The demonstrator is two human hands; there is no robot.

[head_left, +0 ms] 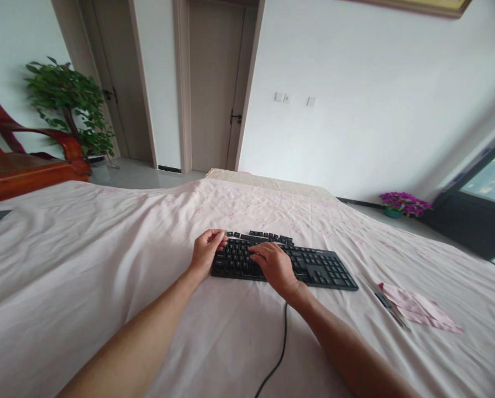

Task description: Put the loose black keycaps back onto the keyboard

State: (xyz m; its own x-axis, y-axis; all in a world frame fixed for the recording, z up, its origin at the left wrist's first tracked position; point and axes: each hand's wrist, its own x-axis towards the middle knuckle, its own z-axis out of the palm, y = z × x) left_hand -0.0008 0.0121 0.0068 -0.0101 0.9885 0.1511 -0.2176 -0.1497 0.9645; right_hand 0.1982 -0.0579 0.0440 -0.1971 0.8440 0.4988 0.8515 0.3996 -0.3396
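A black keyboard lies on the pink sheet in the middle of the bed. My left hand is curled around the keyboard's far left corner, gripping its edge. My right hand rests palm down on the keys left of centre, fingers stretched toward the left hand and holding nothing. A short row of dark keys shows just behind the keyboard's far edge; I cannot tell whether they are loose. The keyboard's black cable runs toward me between my forearms.
A folded pink cloth and a thin dark tool lie on the sheet to the right of the keyboard. Beyond the bed are a wooden chair, a green plant, doors and a pot of purple flowers.
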